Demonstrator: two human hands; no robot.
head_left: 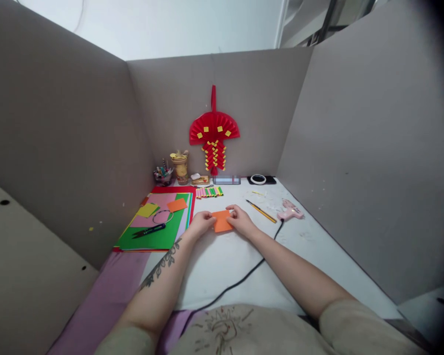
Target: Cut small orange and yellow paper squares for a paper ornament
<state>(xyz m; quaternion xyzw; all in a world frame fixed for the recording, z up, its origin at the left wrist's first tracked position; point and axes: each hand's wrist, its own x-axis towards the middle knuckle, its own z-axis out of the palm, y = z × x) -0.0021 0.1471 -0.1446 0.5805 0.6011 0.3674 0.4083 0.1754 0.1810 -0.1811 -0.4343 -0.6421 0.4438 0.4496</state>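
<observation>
Between my two hands is a small square of orange paper [222,222], just over the white tabletop. My left hand [203,223] pinches its left edge between thumb and fingers. At the right edge my right hand [240,220] grips it too, thumb on the near face and index finger along the top corner. Behind the paper lies a row of small rolled paper tubes [209,192] in pink, green and yellow. A yellow craft knife [261,211] rests to the right of my right hand.
Coloured paper sheets [177,235] lie at left, with thread snips [148,230] and loose squares on top. A pink glue gun [290,212] sits at right, its black cord [240,282] crossing the table. A red fan ornament [214,129] hangs on the back partition, above a pen holder [163,174].
</observation>
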